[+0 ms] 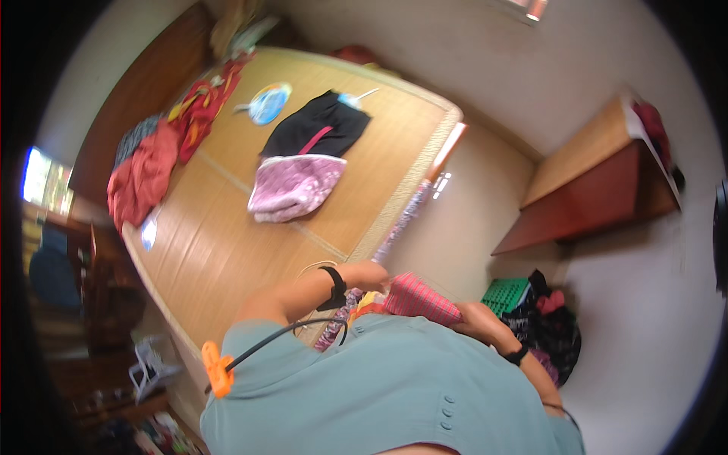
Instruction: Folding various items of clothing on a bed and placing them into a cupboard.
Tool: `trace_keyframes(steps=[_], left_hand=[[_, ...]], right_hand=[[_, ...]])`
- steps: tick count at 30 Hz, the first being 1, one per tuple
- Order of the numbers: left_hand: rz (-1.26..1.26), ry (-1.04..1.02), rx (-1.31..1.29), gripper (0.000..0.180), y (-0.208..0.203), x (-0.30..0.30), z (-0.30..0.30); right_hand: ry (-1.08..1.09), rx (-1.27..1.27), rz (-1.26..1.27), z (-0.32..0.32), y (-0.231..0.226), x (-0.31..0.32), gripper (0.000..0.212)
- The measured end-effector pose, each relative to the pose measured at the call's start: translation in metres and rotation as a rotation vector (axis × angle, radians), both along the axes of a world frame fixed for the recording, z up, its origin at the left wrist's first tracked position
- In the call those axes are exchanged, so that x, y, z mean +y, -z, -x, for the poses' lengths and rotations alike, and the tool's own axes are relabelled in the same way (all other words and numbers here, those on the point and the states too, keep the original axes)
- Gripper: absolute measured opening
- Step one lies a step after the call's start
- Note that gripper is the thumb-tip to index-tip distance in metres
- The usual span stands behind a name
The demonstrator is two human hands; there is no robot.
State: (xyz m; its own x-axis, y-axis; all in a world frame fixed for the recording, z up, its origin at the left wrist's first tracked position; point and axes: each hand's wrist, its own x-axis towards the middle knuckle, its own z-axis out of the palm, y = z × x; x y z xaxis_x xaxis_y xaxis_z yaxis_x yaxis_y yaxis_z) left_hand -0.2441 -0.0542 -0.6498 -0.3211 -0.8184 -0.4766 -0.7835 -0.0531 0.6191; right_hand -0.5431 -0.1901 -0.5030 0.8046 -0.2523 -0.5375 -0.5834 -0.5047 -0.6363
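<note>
Holding a checked, reddish-pink cloth (421,299) two-handed.

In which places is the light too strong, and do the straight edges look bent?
Head view: the window at left is washed out; head view: small bright reflections show on the floor beside the bed; head view: the bed's edges curve, and the picture's rim goes dark.

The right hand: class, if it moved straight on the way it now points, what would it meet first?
The right hand would most likely meet the pink checked cloth first, which it seems to touch at the edge, though depth is unclear.
</note>
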Motion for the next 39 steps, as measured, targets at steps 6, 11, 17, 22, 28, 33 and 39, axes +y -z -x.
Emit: trace_keyframes(steps=[6,11,17,22,28,33,39], left_hand=[[-0.236,-0.89,-0.101,0.043,0.138,0.09,-0.168],[0.087,-1.467,-0.388,0.073,0.172,0.079,-0.26],[0.06,-2.441,0.822,0.07,0.156,0.007,-0.294],[-0.064,-2.548,1.28,0.038,0.169,0.03,-0.309],[0.315,-2.173,0.738,0.008,0.132,0.04,-0.246],[-0.227,-2.048,0.604,0.018,0.159,0.117,-0.138],[-0.091,-2.212,0.81,0.04,0.168,0.123,-0.112]], right_hand=[[0.189,0.078,-0.197,-0.033,-0.002,-0.035,0.039],[0.242,0.195,-0.254,-0.064,-0.008,-0.049,0.036],[0.358,0.29,-0.313,-0.099,-0.001,-0.054,0.035],[0.333,0.31,-0.317,-0.13,-0.005,-0.057,0.033],[0.359,0.261,-0.241,-0.138,0.005,-0.075,0.032],[0.431,0.178,-0.369,-0.156,-0.003,-0.086,0.033],[0.171,0.149,-0.227,-0.167,0.009,-0.104,0.033]])
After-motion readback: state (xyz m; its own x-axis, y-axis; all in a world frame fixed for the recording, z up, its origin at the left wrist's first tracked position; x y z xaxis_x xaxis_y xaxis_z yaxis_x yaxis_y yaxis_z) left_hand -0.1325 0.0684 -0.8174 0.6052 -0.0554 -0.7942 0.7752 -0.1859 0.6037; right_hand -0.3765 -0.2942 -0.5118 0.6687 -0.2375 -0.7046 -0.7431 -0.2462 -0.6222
